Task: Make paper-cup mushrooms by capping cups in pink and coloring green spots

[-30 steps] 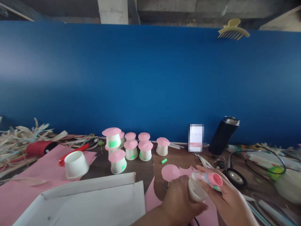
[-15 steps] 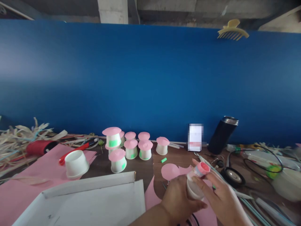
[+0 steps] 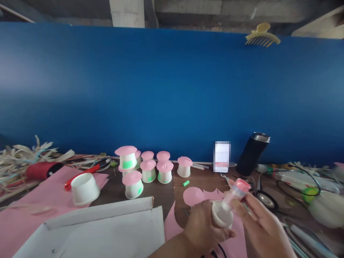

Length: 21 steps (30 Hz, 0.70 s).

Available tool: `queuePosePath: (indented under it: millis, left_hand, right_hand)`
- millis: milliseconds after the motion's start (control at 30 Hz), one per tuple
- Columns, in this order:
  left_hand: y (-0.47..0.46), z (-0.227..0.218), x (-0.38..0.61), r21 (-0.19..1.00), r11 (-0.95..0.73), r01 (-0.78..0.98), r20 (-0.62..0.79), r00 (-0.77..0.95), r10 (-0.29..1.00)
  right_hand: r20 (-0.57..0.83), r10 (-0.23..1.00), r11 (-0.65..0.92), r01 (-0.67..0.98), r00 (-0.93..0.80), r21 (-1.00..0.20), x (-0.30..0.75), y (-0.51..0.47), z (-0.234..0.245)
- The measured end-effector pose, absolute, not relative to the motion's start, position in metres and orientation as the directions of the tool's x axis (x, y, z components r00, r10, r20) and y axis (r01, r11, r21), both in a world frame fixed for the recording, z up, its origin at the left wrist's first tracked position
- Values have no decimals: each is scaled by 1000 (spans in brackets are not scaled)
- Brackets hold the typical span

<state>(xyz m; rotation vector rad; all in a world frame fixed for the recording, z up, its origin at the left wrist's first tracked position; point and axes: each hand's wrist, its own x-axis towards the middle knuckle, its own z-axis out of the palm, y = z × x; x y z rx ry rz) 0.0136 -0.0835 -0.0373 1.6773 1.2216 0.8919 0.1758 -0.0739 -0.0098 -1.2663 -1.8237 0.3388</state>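
Note:
My left hand [image 3: 202, 229] is wrapped round a small white paper cup [image 3: 221, 215] held on its side at the lower right. My right hand [image 3: 258, 222] pinches a pink-capped glue tube [image 3: 236, 191], tilted with its tip down onto the cup's base. Behind them lies a cut pink paper circle [image 3: 194, 196] on the brown table [image 3: 158, 193]. Further back stand several white cups with pink paper caps [image 3: 148, 168], some marked green.
A white upturned cup [image 3: 84, 189] sits on pink paper [image 3: 40, 200] at left, by red-handled scissors [image 3: 80, 175] and dried straw [image 3: 21, 161]. A white cardboard tray [image 3: 107, 233] fills the near left. A black flask [image 3: 252, 154], cables [image 3: 295, 186] and a blue wall [image 3: 172, 89] lie behind.
The glue tube has swung from lying across the cup to pointing tip-down onto its base. The cup has turned slightly in my left hand.

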Motion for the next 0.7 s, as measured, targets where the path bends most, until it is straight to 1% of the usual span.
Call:
queuePosePath:
  millis: [67,167,333,533,700]
  left_hand:
    - [-83,-40,14,912,-175,372,93,228,969]
    - [-81,-43,16,899,-188,395,114,204,972]
    - [-80,-45,16,892,-176,417,86,226,970]
    - [-82,-44,15,899,-186,397,95,238,967]
    - [-84,-39,14,900,-168,402,58,271,961]
  right_hand:
    - [472,882,388,595,-17,-704,180,-73,-10]
    - [444,896,357,596,-1,-719,181,-71,-15]
    - [457,887,391,636,-67,-665,174,-69,-23]
    - [509,840,483,686,-187,-545,167,-70,-22]
    - [498,839,496,682,-217,-538,165,-72,-20]
